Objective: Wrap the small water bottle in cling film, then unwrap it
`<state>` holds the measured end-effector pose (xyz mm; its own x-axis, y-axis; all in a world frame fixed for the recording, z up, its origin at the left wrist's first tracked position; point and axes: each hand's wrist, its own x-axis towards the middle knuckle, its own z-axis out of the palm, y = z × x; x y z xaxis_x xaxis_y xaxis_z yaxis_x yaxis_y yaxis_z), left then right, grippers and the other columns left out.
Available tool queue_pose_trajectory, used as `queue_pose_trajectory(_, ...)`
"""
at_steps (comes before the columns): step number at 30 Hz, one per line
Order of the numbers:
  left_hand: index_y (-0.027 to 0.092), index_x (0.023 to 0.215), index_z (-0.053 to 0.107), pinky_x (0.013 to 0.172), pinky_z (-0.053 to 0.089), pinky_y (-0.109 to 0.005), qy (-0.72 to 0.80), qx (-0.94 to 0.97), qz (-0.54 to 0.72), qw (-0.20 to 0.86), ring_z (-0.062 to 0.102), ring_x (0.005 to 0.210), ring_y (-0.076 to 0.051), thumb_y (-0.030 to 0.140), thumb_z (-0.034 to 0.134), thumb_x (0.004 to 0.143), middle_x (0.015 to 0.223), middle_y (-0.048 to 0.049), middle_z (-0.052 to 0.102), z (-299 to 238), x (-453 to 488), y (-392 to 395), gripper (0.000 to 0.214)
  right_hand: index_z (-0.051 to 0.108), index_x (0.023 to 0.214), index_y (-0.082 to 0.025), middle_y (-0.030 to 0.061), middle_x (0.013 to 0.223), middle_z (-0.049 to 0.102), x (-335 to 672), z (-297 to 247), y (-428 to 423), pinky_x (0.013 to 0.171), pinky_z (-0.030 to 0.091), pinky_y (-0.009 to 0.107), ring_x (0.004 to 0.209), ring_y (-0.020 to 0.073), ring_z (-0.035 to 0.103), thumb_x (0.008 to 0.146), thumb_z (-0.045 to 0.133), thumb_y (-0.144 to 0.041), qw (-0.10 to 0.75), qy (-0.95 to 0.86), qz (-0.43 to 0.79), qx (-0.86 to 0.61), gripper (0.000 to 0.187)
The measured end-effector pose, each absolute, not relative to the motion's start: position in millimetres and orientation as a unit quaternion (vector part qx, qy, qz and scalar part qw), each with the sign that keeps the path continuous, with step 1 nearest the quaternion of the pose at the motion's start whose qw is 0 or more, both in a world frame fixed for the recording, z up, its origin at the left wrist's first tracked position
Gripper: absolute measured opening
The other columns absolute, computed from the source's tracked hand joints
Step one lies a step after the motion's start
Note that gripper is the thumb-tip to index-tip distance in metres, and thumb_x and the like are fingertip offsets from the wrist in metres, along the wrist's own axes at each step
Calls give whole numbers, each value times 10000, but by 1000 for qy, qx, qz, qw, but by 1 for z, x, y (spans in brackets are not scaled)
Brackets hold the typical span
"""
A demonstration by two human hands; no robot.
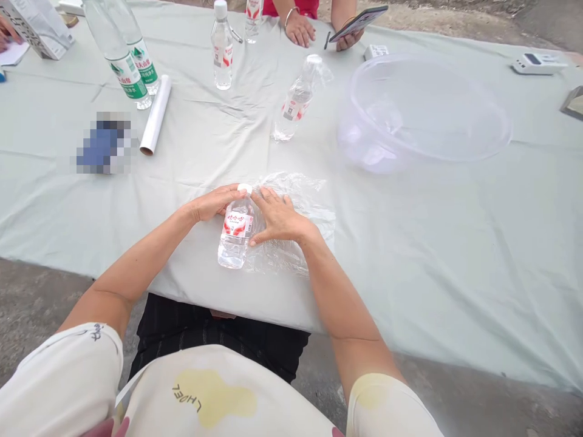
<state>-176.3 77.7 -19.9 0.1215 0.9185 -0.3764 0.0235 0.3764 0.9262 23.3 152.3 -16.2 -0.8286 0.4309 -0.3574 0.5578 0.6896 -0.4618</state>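
A small clear water bottle [235,240] with a red-and-white label appears to lie on its side, its white cap pointing away from me. Beneath and to the right of it spreads a crumpled sheet of clear plastic film [310,224]. My left hand [217,203] closes on the bottle's neck from the left, thumb just by the cap. On the right, my right hand [281,217] rests over the film with its fingers spread, its thumb tip close to or touching the bottle's side; exact contact is unclear.
A film-wrapped bottle [294,103] and another bottle [223,51] stand beyond. Two tall green-labelled bottles [130,76] and a white roll [155,115] are at left. A large clear basin [430,152] sits at right. Across the table, a person's hand holds a phone [359,23].
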Motion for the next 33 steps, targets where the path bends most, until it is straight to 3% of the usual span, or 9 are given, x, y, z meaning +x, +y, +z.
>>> queue_pose_trajectory(4, 238, 1244, 628, 806, 562, -354, 550, 434, 360, 616, 657, 1061, -257, 639, 629, 820, 1253, -94, 644, -22, -178, 77, 584, 177, 1581, -353, 82, 1660, 198, 37, -17, 170, 1205, 81, 624, 1545, 322, 99, 775, 724, -542, 53, 913, -298, 274, 993)
queue_pose_trajectory(7, 224, 1248, 618, 778, 566, -346, 541, 434, 361, 623, 661, 1078, -272, 634, 623, 826, 1244, -106, 652, -20, -177, 76, 589, 445, 1464, -277, 113, 1554, 415, 46, -18, 179, 1174, 198, 626, 1476, 355, 297, 852, 647, -487, -41, 903, -255, 344, 678)
queue_pose_trajectory(10, 232, 1254, 618, 767, 567, -362, 539, 433, 356, 629, 687, 1012, -271, 647, 626, 815, 1141, -97, 693, -19, -177, 76, 604, 617, 1214, -214, 132, 1297, 639, 49, -12, 178, 1067, 402, 528, 1243, 319, 566, 912, 553, -498, -161, 851, -275, 417, 420)
queue_pose_trajectory(12, 235, 1227, 630, 759, 566, -360, 547, 430, 355, 624, 693, 965, -257, 651, 629, 810, 1085, -81, 702, -20, -176, 76, 588, 604, 1161, -220, 103, 1110, 708, 46, -4, 168, 931, 502, 467, 1040, 282, 662, 904, 535, -587, -158, 814, -366, 423, 453)
queue_pose_trajectory(14, 235, 1193, 638, 741, 561, -337, 554, 428, 358, 618, 685, 941, -237, 642, 628, 817, 1052, -64, 698, -20, -176, 77, 554, 531, 1263, -242, 75, 997, 720, 38, 3, 153, 829, 537, 438, 922, 271, 684, 832, 606, -654, -94, 790, -452, 404, 601)
queue_pose_trajectory(18, 227, 1173, 632, 690, 555, -302, 553, 433, 365, 611, 675, 907, -221, 624, 616, 838, 1032, -59, 683, -20, -173, 75, 520, 208, 1531, -307, 38, 947, 693, 21, 8, 129, 781, 556, 450, 867, 270, 685, 743, 733, -580, -33, 766, -529, 363, 985)
queue_pose_trajectory(20, 223, 1151, 619, 666, 556, -291, 554, 436, 371, 605, 680, 895, -218, 635, 608, 841, 1043, -62, 675, -20, -172, 75, 515, 152, 1550, -342, 13, 909, 676, 17, 8, 125, 766, 571, 446, 830, 249, 684, 778, 708, -510, -37, 746, -570, 343, 965)
queue_pose_trajectory(24, 252, 1166, 544, 588, 537, -259, 570, 422, 373, 598, 692, 756, -171, 664, 544, 870, 1117, -51, 651, -19, -171, 74, 508, 204, 1539, -352, -6, 847, 661, 19, 7, 130, 766, 586, 450, 800, 234, 680, 816, 648, -421, -35, 716, -609, 339, 851)
queue_pose_trajectory(33, 287, 1249, 496, 493, 472, -234, 621, 420, 363, 553, 707, 778, -171, 524, 498, 908, 1511, -63, 422, -20, -167, 72, 415, 57, 1601, -283, 56, 1160, 688, 26, -19, 160, 767, 589, 426, 965, 257, 683, 893, 450, -430, -72, 752, -553, 351, 822)
